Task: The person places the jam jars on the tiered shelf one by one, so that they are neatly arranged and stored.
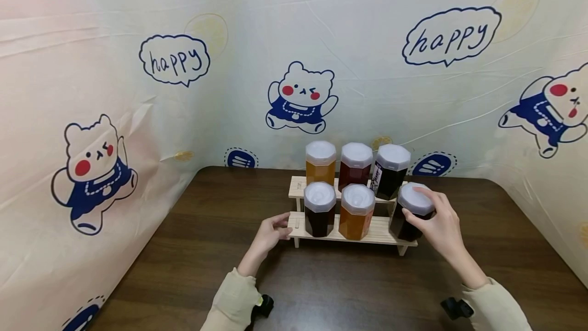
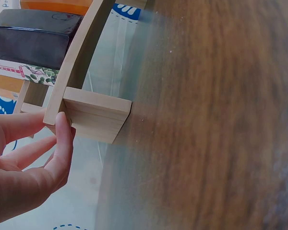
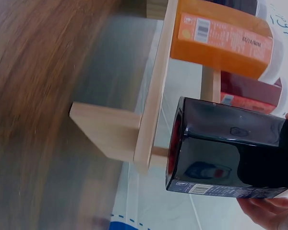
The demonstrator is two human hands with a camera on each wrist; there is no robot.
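Head view: left hand point(image 1: 268, 234), fingers relaxed, touches the wooden rack's point(image 1: 294, 226) left end, lower left of centre. Right hand point(image 1: 438, 223) grips the dark jar point(image 1: 410, 213) by its lid, at the lower shelf's right edge. Risk: jar catches the edge and tips off.

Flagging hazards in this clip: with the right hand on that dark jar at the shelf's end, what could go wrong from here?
1. The dark hexagonal white-lidded jar sits at the right end of the two-tier pale wooden rack; it could slip off the edge.
2. The right hand grips near the lid, which might loosen.
3. The left hand only lightly touches the rack, which could shift.
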